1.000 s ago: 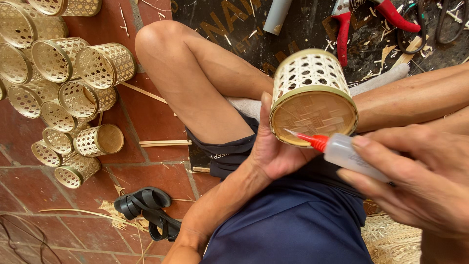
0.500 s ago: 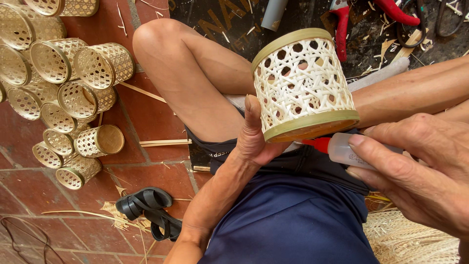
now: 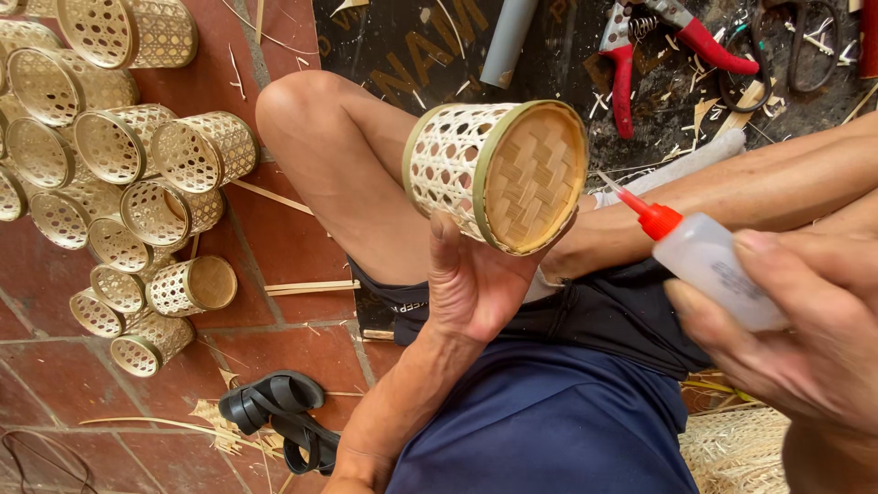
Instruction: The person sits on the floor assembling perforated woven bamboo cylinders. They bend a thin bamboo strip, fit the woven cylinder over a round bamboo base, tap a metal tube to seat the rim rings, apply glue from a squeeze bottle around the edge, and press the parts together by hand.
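My left hand grips a small woven bamboo basket from below, thumb on its open-weave wall. The basket lies on its side, its tightly woven base facing right and toward me, ringed by a green-yellow band. My right hand holds a translucent squeeze bottle with a red nozzle. The nozzle tip points up-left and stops a short gap from the basket's base rim. Both hands hover above my lap and bent knee.
Several finished woven baskets lie heaped on the red tile floor at left. Red-handled pruning shears, a grey tube and bamboo scraps rest on a dark mat ahead. A black sandal sits by my leg.
My left hand has turned the basket from wall-facing to base-facing the bottle. The bottle, half hidden behind the basket before, now shows fully with its nozzle aimed at the base rim.
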### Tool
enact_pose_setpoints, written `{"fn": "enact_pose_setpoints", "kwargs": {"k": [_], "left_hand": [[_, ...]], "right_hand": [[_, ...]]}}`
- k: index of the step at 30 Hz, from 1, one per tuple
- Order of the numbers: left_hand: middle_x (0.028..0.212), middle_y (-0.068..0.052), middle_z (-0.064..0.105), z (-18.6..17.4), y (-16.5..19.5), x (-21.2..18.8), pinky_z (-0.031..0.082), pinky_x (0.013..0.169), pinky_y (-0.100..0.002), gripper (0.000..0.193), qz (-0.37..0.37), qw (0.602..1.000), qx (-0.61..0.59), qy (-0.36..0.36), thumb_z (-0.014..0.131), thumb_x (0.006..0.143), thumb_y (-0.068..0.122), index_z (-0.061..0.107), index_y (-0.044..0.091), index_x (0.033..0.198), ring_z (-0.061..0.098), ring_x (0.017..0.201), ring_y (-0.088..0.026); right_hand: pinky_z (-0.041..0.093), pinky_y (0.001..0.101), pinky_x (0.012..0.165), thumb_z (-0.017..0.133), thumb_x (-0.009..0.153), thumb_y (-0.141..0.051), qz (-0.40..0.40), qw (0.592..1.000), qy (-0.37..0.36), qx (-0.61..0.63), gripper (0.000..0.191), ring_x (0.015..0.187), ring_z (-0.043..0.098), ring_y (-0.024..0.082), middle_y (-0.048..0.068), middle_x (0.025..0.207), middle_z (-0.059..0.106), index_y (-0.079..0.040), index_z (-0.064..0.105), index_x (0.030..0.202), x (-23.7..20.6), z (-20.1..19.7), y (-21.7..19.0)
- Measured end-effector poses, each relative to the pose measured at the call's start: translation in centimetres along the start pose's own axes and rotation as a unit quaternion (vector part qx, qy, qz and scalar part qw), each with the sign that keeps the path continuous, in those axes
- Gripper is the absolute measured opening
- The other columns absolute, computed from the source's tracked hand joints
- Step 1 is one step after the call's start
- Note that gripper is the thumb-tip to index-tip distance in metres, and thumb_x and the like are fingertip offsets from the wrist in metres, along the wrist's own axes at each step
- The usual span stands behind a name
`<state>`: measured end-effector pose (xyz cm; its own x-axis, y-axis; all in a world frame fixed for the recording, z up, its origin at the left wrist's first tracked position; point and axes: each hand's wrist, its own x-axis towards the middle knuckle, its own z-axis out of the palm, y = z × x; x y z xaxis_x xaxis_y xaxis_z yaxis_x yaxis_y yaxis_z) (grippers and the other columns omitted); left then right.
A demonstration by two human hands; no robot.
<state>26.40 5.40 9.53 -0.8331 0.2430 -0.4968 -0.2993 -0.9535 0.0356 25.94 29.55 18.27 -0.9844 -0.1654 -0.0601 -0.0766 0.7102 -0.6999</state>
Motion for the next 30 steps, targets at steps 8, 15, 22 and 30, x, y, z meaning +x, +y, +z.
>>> {"fn": "enact_pose_setpoints", "kwargs": {"k": [8,15,22,30], "left_hand": [[0.159,-0.006,0.046,0.0,-1.0,-0.4,0.034,0.128,-0.054,0.096,0.014,1.000,0.006,0.006,0.089,0.083,0.039,0.038,0.013,0.159,0.044,0.148,-0.027],[0.156,-0.006,0.049,-0.7,-1.5,-0.5,0.035,0.129,-0.053,0.088,0.016,1.000,-0.014,0.014,0.089,0.085,0.038,0.042,0.013,0.156,0.047,0.146,-0.026],[0.157,-0.011,0.050,-0.8,-1.1,-0.2,0.043,0.123,-0.047,0.093,-0.026,0.998,-0.054,0.019,0.086,0.085,0.045,0.041,0.010,0.159,0.051,0.142,-0.029],[0.159,-0.012,0.051,-0.6,-1.9,-0.6,0.050,0.118,-0.044,0.087,-0.127,0.978,-0.164,0.007,0.078,0.095,0.049,0.041,0.011,0.163,0.055,0.141,-0.029]], "right_hand": [[0.054,0.0394,0.066,0.089,0.086,-0.020,-0.207,0.959,0.087,-0.174,0.039,0.076,0.065,0.026,0.013,0.096,0.063,0.003,0.070,0.110,2.5,2.3,-0.5],[0.053,0.0386,0.064,0.088,0.086,-0.014,-0.218,0.955,0.073,-0.190,0.036,0.077,0.064,0.028,0.012,0.093,0.061,0.004,0.069,0.110,3.7,3.0,-1.7],[0.053,0.0367,0.067,0.088,0.086,-0.017,-0.183,0.963,0.082,-0.183,0.036,0.079,0.065,0.025,0.012,0.097,0.065,0.002,0.070,0.111,2.9,2.0,-2.0],[0.058,0.0364,0.074,0.091,0.085,-0.011,-0.205,0.969,0.071,-0.118,0.041,0.088,0.069,0.027,0.016,0.101,0.066,0.005,0.069,0.116,4.4,1.2,-2.1]]}}
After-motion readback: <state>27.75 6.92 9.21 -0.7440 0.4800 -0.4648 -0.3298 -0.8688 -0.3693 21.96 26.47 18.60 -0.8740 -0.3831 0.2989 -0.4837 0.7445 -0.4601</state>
